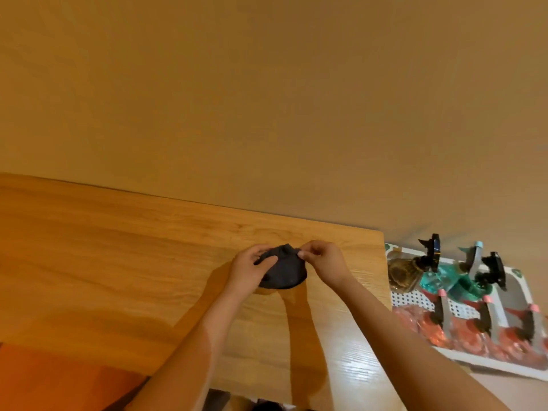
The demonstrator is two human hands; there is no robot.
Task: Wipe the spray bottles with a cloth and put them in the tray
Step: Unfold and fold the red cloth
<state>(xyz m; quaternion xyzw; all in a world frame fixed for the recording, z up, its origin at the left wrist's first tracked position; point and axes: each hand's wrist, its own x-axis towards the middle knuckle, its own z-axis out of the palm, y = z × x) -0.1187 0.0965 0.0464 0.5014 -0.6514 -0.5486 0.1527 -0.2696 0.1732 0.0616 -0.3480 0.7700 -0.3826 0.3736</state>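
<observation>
Wooden table (118, 247) | both hands (284, 262) pinch dark cloth (284, 271) | tray (504, 358) of spray bottles (439, 280) right

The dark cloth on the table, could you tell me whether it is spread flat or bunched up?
Bunched up: the dark cloth sits as a rounded heap between both hands.

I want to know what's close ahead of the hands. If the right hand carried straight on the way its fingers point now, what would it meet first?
The right hand points leftward, its fingertips pinching the dark cloth on the table. Going on, it would push into the cloth itself, then probably the left hand holding the far side.
</observation>
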